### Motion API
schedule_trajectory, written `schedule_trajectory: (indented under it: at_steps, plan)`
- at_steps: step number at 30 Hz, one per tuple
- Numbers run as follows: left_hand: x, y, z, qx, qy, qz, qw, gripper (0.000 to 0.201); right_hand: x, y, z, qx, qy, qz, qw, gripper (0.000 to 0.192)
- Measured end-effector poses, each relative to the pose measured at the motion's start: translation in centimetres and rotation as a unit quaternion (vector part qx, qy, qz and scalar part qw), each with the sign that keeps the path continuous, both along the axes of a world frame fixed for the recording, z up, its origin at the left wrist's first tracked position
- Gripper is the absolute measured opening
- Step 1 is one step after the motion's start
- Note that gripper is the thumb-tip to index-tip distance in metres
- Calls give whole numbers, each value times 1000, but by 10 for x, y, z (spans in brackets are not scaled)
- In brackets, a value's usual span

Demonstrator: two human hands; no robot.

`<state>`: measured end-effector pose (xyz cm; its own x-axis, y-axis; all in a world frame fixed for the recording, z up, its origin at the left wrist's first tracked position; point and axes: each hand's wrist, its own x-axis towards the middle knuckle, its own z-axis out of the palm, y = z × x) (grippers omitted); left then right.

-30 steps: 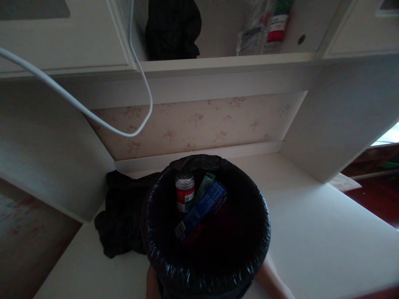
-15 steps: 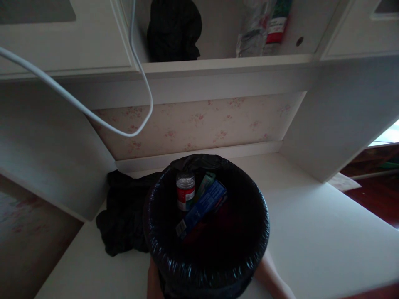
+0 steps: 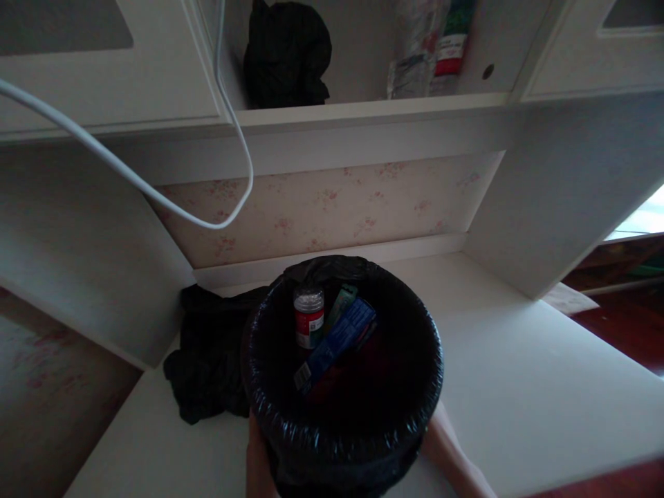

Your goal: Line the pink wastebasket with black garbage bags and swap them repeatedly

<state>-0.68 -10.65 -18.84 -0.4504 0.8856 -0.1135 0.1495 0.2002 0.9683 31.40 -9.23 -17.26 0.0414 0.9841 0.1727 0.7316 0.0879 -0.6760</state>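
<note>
A round bin (image 3: 342, 415) lined with a glossy, crinkled black bag stands near the front edge of the white desk (image 3: 519, 387), gripped from both sides. The left hand (image 3: 255, 460) presses its left wall and the right hand (image 3: 440, 446) its right wall; the bin hides the fingers, so how far they curl cannot be told. Inside lean a red-labelled jar (image 3: 309, 318) and a flat blue packet (image 3: 336, 342). Soft dark cloth (image 3: 207, 360) touches the bin's left side. The desk's right half lies bare and smooth.
</note>
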Motion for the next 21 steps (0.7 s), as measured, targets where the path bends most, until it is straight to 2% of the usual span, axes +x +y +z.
schedule_trajectory:
  at_steps: [2,6,9,12,14,17,19,21]
  plan:
    - [0,1,-2,6,5,10,1000,68,1,0,0,0,15,-7,1000,28]
    - [2,2,1,22,-1,-6,1000,92,1,-2,-2,9,70,-43,997,44]
    - [5,-3,5,42,-26,-23,999,95,0,-5,-6,4,202,-66,977,77]
    - [2,-7,6,68,-47,-30,996,96,0,-11,-9,-20,309,-49,949,108]
    - [-8,-6,6,68,-71,-39,994,104,-1,-15,-6,-37,340,-36,939,112]
    - [-28,5,12,43,-117,-53,991,123,-3,-20,8,-49,365,-20,929,111]
    - [-36,12,24,49,-131,-50,989,127,-6,-22,22,-52,381,-15,923,111]
    - [-35,14,41,82,-128,-53,987,120,-8,-23,34,-49,397,-18,916,109]
